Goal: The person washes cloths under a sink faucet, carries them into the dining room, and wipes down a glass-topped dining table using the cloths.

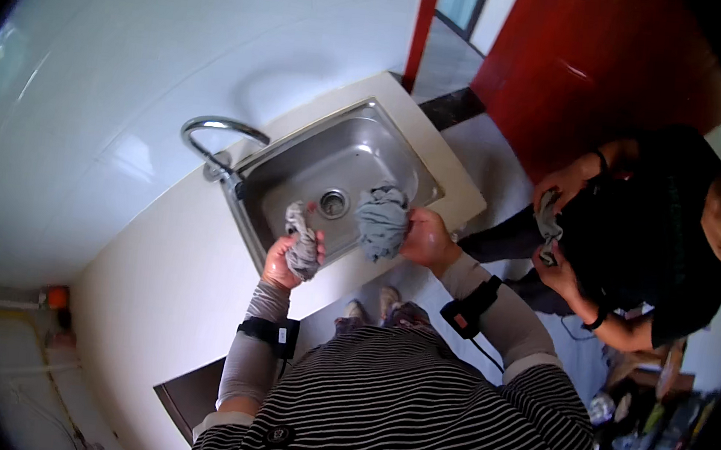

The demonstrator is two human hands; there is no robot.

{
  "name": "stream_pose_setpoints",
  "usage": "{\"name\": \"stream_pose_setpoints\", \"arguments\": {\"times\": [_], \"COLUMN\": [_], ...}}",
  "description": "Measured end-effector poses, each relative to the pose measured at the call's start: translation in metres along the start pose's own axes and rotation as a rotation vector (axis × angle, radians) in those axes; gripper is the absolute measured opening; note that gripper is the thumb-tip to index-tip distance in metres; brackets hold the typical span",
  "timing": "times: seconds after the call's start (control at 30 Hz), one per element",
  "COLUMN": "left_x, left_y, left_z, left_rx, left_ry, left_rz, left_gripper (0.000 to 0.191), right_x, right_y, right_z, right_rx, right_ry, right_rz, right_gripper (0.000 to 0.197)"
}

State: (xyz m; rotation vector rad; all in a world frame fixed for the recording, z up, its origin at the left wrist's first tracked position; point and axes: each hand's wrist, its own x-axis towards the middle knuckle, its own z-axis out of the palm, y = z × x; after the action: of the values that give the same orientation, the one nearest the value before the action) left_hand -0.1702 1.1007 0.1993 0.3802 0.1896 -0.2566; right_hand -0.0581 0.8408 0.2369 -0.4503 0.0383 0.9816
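Note:
My left hand (280, 264) is closed around a twisted, brownish-grey cloth (302, 245) over the near left edge of a stainless steel sink (406, 139). In my right hand (427, 238) is a bunched grey-green cloth (381, 222), held above the sink's near right side. The two cloths are apart, with the round drain (333, 203) visible between them. A curved chrome faucet (224, 124) rises at the sink's back left corner, and its spout points over the basin. My right fingers are partly hidden by the cloth.
A pale countertop (190, 261) surrounds the sink and runs left along a tiled wall (142, 77). At the right, another person (649, 237) in dark clothes holds a grey cloth (548, 222) in both hands. Behind them is a red door (593, 65). Assorted items (650, 437) stand at lower right.

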Motion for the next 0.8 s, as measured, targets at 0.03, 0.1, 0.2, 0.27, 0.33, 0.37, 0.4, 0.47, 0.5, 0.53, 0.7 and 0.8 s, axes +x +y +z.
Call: {"name": "stream_pose_setpoints", "arguments": {"times": [0.03,0.1,0.2,0.27,0.33,0.37,0.4,0.47,0.5,0.53,0.7,0.8], "left_x": [-0.008,-0.026,-0.06,-0.09,-0.111,-0.125,-0.138,-0.154,-0.154,-0.158,-0.105,-0.08], "left_y": [-0.003,-0.006,-0.006,-0.001,0.01,0.015,0.025,0.027,0.024,0.035,0.044,0.036], "left_z": [0.001,-0.009,-0.035,-0.058,-0.064,-0.076,-0.089,-0.101,-0.102,-0.105,-0.04,-0.009], "left_rx": [0.093,0.249,0.569,0.703,1.027,1.193,1.422,1.941,2.351,2.127,0.888,0.21], "left_ry": [-0.054,0.095,0.475,0.745,0.948,0.998,1.081,1.472,1.748,1.605,0.653,0.337], "left_rz": [0.042,0.088,0.195,0.211,0.209,0.235,0.255,0.194,0.112,-0.028,-0.013,-0.109], "left_gripper": [0.069,0.062,0.039,0.042,0.042,0.041,0.04,0.047,0.056,0.079,0.095,0.095], "right_x": [0.0,-0.003,0.0,0.01,0.02,0.025,0.032,0.049,0.056,0.059,0.087,0.107], "right_y": [0.0,0.0,0.001,0.008,0.017,0.026,0.034,0.052,0.058,0.062,0.101,0.135], "right_z": [0.005,0.006,-0.009,-0.011,-0.015,-0.014,-0.007,-0.004,-0.001,0.002,0.037,0.05], "right_rx": [0.003,0.051,0.051,0.072,0.067,0.063,0.032,0.031,0.028,0.001,-0.166,-0.542], "right_ry": [-0.015,-0.021,-0.001,0.009,0.063,0.089,0.065,0.039,0.016,0.059,-0.028,-0.081], "right_rz": [0.031,0.029,0.097,0.158,0.195,0.211,0.22,0.251,0.263,0.265,0.119,-0.046], "right_gripper": [0.04,0.043,0.046,0.047,0.049,0.049,0.049,0.049,0.049,0.044,0.037,0.04]}}
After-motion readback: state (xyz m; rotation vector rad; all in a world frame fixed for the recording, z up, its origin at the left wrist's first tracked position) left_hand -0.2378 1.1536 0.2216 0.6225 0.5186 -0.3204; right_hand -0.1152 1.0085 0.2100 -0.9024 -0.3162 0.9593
